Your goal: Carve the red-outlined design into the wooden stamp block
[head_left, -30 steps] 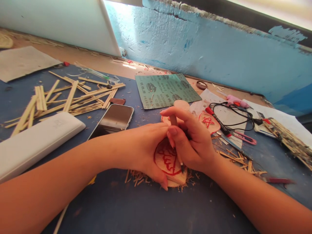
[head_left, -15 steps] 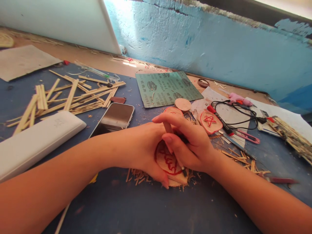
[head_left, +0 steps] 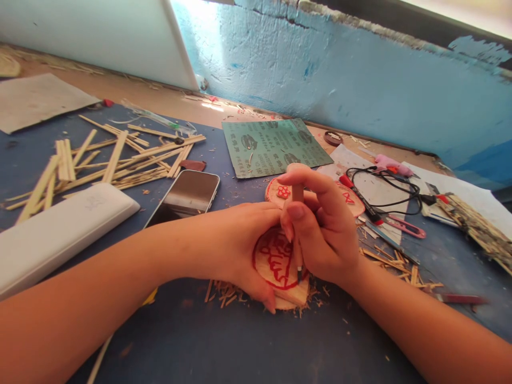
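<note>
A round wood slice [head_left: 276, 261] with a red outlined drawing lies on the dark blue tabletop. My left hand [head_left: 244, 250] grips it from the left, thumb along its near edge and fingers partly hidden behind. In my right hand [head_left: 324, 229] is a wooden-handled carving knife [head_left: 297, 213], held nearly upright with its dark metal tip at the slice's right part, by the red ring. Wood shavings [head_left: 228, 293] lie around the slice. Just beyond my hands, another wood slice bears a red flower [head_left: 284, 192], and one with a red star [head_left: 349, 198] is partly covered by my right hand.
A phone [head_left: 188, 192] and a white case [head_left: 72, 229] lie left, before a pile of thin wood sticks [head_left: 120, 154]. Green sandpaper [head_left: 276, 146] lies behind. To the right are a black cable [head_left: 384, 186], a red-and-black marker [head_left: 362, 200], a pink cutter [head_left: 407, 226] and bark [head_left: 476, 224].
My right hand has tipped the carving knife more upright and turned, uncovering more of the red drawing. The flower slice shows more plainly now. My left hand stays on the slice.
</note>
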Available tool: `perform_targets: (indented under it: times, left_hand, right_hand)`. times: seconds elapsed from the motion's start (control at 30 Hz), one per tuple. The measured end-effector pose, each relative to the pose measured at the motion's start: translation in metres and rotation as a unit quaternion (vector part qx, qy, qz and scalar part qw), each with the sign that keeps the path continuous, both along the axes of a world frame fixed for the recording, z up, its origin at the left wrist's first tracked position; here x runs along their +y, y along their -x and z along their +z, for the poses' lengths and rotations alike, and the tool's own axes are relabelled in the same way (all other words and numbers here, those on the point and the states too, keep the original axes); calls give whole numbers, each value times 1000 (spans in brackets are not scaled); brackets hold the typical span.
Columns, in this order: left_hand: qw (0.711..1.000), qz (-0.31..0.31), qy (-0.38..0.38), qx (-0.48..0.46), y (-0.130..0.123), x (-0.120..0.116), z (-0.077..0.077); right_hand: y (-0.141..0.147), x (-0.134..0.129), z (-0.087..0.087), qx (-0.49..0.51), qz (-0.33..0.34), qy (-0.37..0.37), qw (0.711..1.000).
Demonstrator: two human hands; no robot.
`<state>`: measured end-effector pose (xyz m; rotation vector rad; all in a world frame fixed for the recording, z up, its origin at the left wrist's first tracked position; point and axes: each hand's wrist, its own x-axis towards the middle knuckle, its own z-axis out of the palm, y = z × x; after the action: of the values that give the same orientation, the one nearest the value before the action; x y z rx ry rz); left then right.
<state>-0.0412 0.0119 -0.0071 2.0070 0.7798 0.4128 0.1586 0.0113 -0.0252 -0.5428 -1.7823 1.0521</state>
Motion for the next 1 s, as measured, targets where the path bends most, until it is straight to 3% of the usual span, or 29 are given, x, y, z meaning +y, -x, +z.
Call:
perform_targets:
  times: [0.13,0.4,0.6,0.77,1.0]
  left_hand:
    - [999,-31,5,-31,-3,1,0]
    - [995,-60,76,-18,-4,3,2]
    - [999,2,14,35,-2,0,4]
    - [1000,-3,2,7,-2,0,2]
    - [997,-48,60,2,-2,4,0]
  right_hand:
    - [-1,2,-1,-21,8,-51,998]
    - [-3,3,-4,-66,60,-68,994]
    - [-1,1,-4,-9,9,33,999]
    - [1,-2,-3,-24,-24,-14,999]
    - [-5,4,-4,-71,61,-49,994]
